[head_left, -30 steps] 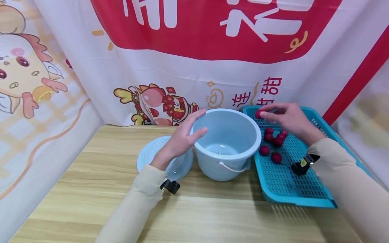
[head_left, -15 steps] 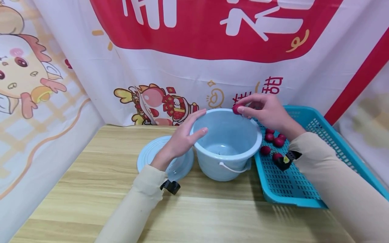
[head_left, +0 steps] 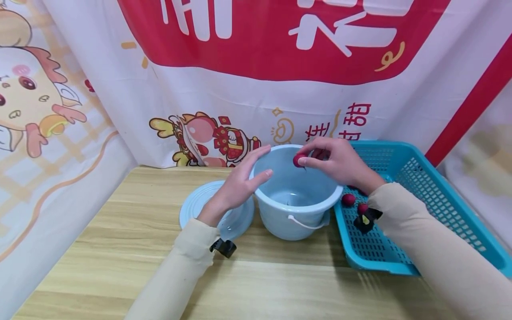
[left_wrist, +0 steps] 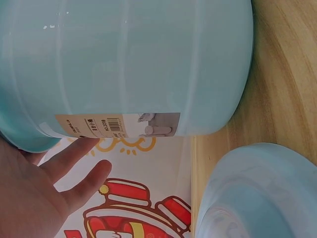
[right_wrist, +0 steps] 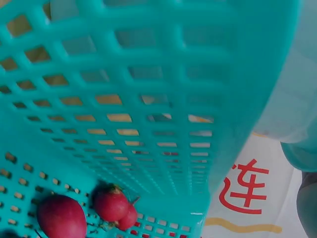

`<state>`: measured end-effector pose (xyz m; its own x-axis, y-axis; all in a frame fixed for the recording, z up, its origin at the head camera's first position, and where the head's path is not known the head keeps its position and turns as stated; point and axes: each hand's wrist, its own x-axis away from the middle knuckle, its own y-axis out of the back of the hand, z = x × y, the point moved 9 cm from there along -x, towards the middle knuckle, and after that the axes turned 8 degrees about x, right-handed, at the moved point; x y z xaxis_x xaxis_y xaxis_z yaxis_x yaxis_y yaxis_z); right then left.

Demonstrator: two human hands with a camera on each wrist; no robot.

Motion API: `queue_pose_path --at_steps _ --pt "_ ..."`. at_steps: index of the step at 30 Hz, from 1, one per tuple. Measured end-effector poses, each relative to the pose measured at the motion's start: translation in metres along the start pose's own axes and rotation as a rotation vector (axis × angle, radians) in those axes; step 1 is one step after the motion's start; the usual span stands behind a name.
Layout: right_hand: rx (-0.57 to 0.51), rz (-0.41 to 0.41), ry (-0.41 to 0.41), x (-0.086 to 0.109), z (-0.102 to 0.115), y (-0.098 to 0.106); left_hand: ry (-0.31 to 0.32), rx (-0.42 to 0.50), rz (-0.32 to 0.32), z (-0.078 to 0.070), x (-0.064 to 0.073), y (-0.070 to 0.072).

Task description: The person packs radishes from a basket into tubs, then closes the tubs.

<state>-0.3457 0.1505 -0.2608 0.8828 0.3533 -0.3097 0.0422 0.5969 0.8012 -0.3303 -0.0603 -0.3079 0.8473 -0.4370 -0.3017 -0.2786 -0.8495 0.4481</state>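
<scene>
Red fruit over the pail

The right hand (head_left: pixel 340 162) is pinching a red fruit (head_left: pixel 298 160) above the blue pail (head_left: pixel 298 195); the left hand (head_left: pixel 240 180), grip spread, is touching its rim. Only the left wrist view is showing the pail's label (left_wrist: pixel 116 124).

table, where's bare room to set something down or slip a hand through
Bare wood lies along the table front edge, below both sleeves, and left of the lid. It is crowded mid-table: left hand, bucket, right hand with a red fruit, basket close together.

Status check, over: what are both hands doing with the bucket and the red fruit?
Left hand open, steadying light blue bucket at its rim. Right hand pinching red fruit above the bucket mouth. Path clear; more fruit in teal basket.
</scene>
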Motion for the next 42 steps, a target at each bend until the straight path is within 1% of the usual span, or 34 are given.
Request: queue_pose_path --at_steps 6,14,19,29,33,42 --pt "0.0 0.003 0.012 0.0054 -0.0011 -0.0037 -0.001 0.003 0.009 0.0002 -0.0004 -0.0027" --pt "-0.007 0.033 0.022 0.0105 -0.0008 -0.0056 0.002 -0.001 0.016 -0.0017 -0.001 -0.0048" --pt "0.005 0.023 0.021 0.0104 -0.001 -0.004 0.009 -0.002 0.013 -0.0013 -0.0015 -0.0047" --pt "-0.024 0.015 0.017 0.0069 -0.0037 -0.0051 -0.001 0.001 -0.003 -0.0007 -0.0014 -0.0015" --pt "-0.033 0.017 0.012 0.0068 -0.0043 -0.0057 0.005 0.014 -0.001 -0.0004 -0.0011 -0.0014" --pt "-0.036 0.018 0.009 0.0072 -0.0045 -0.0059 0.004 0.013 0.006 -0.0008 -0.0013 -0.0015"
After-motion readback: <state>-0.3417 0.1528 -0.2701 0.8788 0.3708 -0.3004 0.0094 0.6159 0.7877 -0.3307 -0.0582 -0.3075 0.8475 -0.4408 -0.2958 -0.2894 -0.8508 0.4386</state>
